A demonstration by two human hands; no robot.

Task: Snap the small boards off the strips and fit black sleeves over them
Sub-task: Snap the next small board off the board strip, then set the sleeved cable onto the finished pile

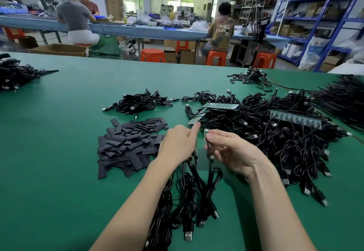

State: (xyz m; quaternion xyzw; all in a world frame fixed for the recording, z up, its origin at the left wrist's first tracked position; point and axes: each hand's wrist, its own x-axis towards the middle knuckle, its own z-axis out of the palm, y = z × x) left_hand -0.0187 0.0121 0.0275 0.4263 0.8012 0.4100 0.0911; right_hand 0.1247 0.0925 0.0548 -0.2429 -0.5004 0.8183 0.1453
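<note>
Pinching a small board [206, 132] between thumb and forefinger of the right hand [228, 152], fingers curled narrow, the board's green tip poking up just above the fingertips [211, 136]. Trailing a thin black cable [210, 164] down from that board, under the right palm, toward the near edge of the green table [59, 172].

Curling the left hand [178, 145] into a loose fist just left of the right fingers, forefinger [195, 129] stretched up and forward. Gripping something in that fist, apparently more cable ends, though exactly what is hard to tell. Touching, or nearly touching, the near end of a green strip [195, 119] with the left forefinger tip; contact not clear.

Lying just beyond both sets of fingertips: that strip, tilted on the edge of the big cable heap [275, 132]. Resting farther past it, a second strip [220, 106], flat on top of the heap. Sitting well to the right of the right fingers, a third strip [295, 120], darker, wires running from it.

Spreading just left of the left knuckles: a pile of flat black sleeves [128, 144], nearest pieces almost beside the fist. Lying beyond that pile, a small bundle of cables [137, 103]. Fanning out below both wrists, loose USB cables [187, 211], plugs pointing toward the near edge.

Sitting far beyond the fingers, at a long blue bench [137, 30], three people with orange stools [152, 55] nearby.
</note>
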